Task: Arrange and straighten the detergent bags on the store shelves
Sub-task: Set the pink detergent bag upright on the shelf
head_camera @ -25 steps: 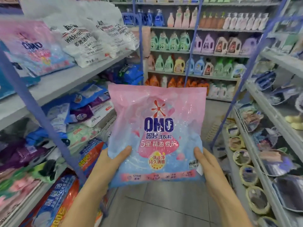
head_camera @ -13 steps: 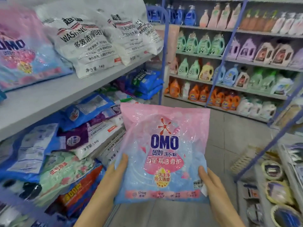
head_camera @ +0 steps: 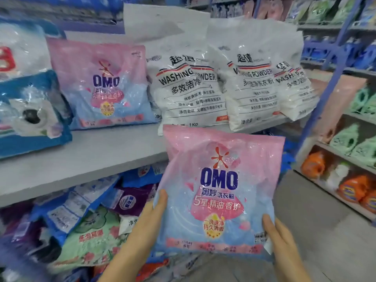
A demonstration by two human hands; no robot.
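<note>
The pink OMO bag (head_camera: 219, 190) is held upright in the air just before the grey shelf (head_camera: 91, 155), below the white washing powder bags (head_camera: 189, 88). The left hand (head_camera: 146, 224) and right hand (head_camera: 280, 239) grip its lower corners, thumbs on the front, fingers hidden behind it.

the pink bag (head_camera: 219, 190) at lower centre reads "omo" and "5星精油香护". a second pink bag (head_camera: 101, 86) at upper left also reads "omo". the white bags (head_camera: 189, 84) at upper centre read "washing powder", one "1kg".
</note>
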